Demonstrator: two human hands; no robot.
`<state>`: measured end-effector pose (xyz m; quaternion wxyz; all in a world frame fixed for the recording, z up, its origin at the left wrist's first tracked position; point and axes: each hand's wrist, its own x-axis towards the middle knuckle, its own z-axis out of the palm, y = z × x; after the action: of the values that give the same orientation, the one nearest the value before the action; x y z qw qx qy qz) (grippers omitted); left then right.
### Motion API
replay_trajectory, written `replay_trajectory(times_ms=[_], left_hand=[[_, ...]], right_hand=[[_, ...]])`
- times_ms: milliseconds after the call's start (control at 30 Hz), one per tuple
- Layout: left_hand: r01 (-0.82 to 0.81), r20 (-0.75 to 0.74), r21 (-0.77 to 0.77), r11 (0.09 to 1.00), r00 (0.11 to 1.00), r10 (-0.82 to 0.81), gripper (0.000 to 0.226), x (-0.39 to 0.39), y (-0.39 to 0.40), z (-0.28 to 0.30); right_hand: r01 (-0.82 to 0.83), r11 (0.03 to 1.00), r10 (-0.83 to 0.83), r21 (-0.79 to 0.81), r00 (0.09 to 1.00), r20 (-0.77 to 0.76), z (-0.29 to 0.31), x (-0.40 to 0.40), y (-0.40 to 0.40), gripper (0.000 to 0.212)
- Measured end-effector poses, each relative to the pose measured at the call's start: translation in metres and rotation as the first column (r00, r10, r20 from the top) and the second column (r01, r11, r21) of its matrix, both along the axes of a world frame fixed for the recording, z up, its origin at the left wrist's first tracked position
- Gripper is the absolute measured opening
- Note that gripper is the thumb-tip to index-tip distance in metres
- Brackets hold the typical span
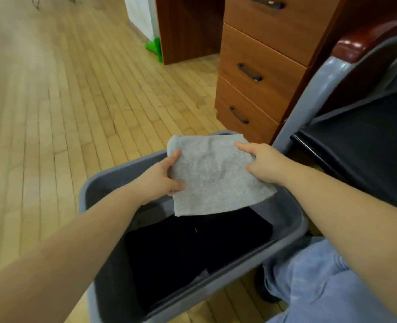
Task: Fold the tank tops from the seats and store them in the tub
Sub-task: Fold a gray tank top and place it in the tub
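- A person's left hand [156, 180] and right hand [264, 163] hold a folded grey tank top [213, 176] flat above a grey tub [283, 213] on the wooden floor [64, 108]; the left fingers grasp its 9 o'clock edge, thumb on top; the right fingers grasp its 3 o'clock edge
- Inside the tub, directly below the grey piece, lies dark folded clothing [193, 248]
- At 3 o'clock of the tub stands a chair with a dark seat [365, 145] and grey frame; at 12 o'clock, a brown drawer cabinet [262, 66]; a green object [155, 48] sits at 11 o'clock; light blue trousers [309, 283] show at 5 o'clock
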<state>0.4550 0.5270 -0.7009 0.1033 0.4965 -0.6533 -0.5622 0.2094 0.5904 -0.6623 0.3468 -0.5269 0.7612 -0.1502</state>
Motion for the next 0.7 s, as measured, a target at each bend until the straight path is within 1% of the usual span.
replay_trajectory(times_ms=[100,200,300,400,533,700], left_hand=[[-0.048,0.007,0.037,0.998,0.999,0.047,0.095,-0.008,0.013,-0.026],[-0.092,-0.004,0.102,0.991,0.996,0.093,0.096,-0.017,0.028,-0.054],[-0.133,0.017,0.124,0.983,0.991,0.132,0.098,-0.025,0.045,-0.081],[-0.150,0.007,0.145,0.978,0.989,0.151,0.098,-0.034,0.062,-0.103],[-0.154,0.004,0.142,0.978,0.988,0.155,0.097,-0.048,0.078,-0.121],[-0.080,0.019,0.133,0.988,0.997,0.078,0.097,-0.062,0.085,-0.135]], right_hand=[[-0.024,0.997,0.028,0.078,0.998,-0.052,-0.018,0.004,-0.004,0.067],[-0.023,0.988,0.034,0.151,0.997,-0.073,-0.034,0.010,-0.003,0.069],[-0.029,0.978,0.061,0.206,0.987,-0.149,-0.051,0.013,0.001,0.072],[-0.053,0.969,0.093,0.242,0.983,-0.156,-0.068,0.011,0.005,0.074],[-0.087,0.957,0.151,0.276,0.964,-0.219,-0.088,0.007,0.008,0.075],[-0.084,0.940,0.171,0.331,0.955,-0.243,-0.109,-0.003,0.011,0.073]])
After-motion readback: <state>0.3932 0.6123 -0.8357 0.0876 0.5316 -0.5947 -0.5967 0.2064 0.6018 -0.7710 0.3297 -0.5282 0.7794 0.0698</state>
